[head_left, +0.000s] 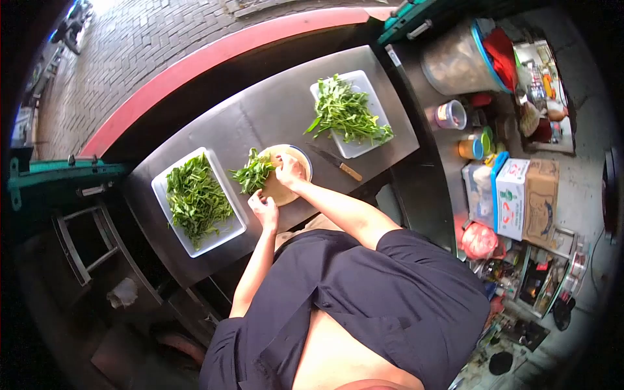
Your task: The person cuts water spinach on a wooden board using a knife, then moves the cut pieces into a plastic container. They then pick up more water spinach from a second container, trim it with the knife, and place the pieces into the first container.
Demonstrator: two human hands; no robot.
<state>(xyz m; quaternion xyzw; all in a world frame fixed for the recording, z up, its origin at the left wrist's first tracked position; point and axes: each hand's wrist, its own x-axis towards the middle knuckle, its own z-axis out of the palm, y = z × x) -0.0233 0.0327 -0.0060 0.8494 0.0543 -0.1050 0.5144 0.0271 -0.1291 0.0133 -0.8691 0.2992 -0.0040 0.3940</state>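
Daylight pours in from the paved street (162, 45) beyond the bench (240, 123), and I find the far end of that street so bright its detail washes out. A soft grey sheen spreads over the bench's metal top, where the greens (252, 172) look fairly clear. Left of the bench everything sinks into deep shadow, a metal frame (84, 240) glinting faintly there. Right of the bench, the pale floor is lighter, but its small clutter goes soft. The red ledge (227, 49) past the bench bows strongly, and black rounds off the view's corners.
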